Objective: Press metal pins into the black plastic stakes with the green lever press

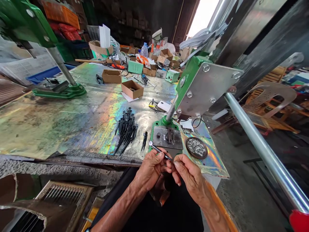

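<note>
My left hand is closed around a thin black tool with a white tip, held just in front of the green press. My right hand pinches at the tool's near end with thumb and forefinger; what it holds, if anything, is too small to make out. Both hands meet over my lap at the table's front edge. A heap of black tweezer-like pieces lies to the left, and one single piece lies beside the press base. A round dish of small metal pins sits to the right.
The press's long steel lever runs down to the right. A second green press stands at the far left. Open cardboard boxes and clutter fill the back of the shiny table. A plastic chair stands at the right.
</note>
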`<state>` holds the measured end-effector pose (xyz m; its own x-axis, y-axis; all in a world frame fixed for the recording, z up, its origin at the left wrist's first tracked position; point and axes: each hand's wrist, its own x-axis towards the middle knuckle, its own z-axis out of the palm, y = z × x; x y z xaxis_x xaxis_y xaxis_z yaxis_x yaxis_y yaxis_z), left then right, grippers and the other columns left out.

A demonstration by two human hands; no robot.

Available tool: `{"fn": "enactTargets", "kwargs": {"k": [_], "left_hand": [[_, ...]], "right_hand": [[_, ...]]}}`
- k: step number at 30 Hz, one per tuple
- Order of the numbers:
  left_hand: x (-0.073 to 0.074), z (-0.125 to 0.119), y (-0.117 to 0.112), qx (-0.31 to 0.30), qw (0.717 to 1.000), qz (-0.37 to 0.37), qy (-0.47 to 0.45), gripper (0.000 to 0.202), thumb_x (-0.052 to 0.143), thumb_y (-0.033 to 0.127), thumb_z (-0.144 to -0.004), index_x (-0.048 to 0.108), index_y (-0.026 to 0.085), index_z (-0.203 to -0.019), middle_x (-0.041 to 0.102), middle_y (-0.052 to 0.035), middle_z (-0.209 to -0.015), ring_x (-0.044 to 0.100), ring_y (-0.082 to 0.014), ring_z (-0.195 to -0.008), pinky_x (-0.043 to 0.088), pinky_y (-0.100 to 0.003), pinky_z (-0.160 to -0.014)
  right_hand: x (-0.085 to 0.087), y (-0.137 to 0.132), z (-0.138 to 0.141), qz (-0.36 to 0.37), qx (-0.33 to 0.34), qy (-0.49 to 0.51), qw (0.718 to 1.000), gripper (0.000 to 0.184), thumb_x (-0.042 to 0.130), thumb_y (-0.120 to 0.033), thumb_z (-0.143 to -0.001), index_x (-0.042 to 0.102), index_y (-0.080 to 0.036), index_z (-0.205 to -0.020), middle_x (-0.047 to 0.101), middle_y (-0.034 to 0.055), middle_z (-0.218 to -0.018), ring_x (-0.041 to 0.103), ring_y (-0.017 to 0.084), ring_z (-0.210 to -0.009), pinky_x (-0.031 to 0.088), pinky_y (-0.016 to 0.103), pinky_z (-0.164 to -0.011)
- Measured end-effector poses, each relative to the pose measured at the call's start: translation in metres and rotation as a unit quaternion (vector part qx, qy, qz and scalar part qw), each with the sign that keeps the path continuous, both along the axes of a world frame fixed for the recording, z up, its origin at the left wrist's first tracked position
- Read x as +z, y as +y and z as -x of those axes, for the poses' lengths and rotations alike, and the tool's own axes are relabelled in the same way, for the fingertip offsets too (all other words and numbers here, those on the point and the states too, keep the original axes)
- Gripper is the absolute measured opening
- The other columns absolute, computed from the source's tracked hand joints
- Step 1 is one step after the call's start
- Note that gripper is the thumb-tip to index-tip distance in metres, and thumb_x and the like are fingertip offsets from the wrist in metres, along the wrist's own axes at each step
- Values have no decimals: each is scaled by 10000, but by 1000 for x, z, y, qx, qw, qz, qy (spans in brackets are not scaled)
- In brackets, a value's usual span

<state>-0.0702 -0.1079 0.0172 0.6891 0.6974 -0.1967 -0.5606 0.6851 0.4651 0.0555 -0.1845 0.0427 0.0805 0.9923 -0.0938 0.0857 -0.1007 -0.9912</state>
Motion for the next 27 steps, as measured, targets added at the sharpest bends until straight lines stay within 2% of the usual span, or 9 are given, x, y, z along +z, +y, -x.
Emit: {"fn": "enactTargets", "kwargs": {"k": [9,12,16,19,22,27], "left_hand": [[-2,2,0,2,999,-27,18,215,695,225,-737,532,129,-837,635,-32,-746,607,-109,-570,516,-199,-502],[0,3,-1,22,997,-72,34,205,680,251,-755,535,136,-842,627,-28,-780,604,-111,-587,519,-219,-521],[1,4,-3,46,985,-145,79,181,645,272,-792,556,139,-877,632,-41,-823,615,-120,-636,534,-252,-591],[-1,4,0,44,979,-169,108,194,638,290,-797,556,142,-892,640,-40,-806,617,-121,-636,531,-255,-602],[-1,2,7,40,966,-209,145,215,635,314,-792,556,141,-890,636,-29,-745,617,-129,-625,525,-257,-602],[-4,-7,22,38,934,-292,202,161,589,297,-811,570,145,-860,618,-7,-685,600,-125,-615,505,-248,-610]], "right_hand": [[-2,1,0,4,2,-1,1000,233,389,-410,-959,444,-213,-849,476,-45,-606,399,97,-484,331,242,-462],[-1,1,1,10,-4,-25,1000,243,396,-424,-950,440,-213,-836,463,-47,-613,386,95,-480,327,237,-453],[-4,2,5,-6,-59,-50,997,263,436,-427,-929,450,-207,-787,408,-55,-607,346,78,-469,268,215,-424],[-10,5,7,1,-90,-5,996,280,484,-439,-905,473,-199,-761,404,-53,-611,287,61,-448,193,207,-396],[-16,10,6,21,-104,62,992,292,557,-433,-869,497,-182,-733,424,-45,-616,279,50,-450,167,199,-399],[-18,24,0,62,-139,219,964,281,701,-383,-754,562,-148,-688,457,-28,-617,259,30,-437,129,185,-398]]}}
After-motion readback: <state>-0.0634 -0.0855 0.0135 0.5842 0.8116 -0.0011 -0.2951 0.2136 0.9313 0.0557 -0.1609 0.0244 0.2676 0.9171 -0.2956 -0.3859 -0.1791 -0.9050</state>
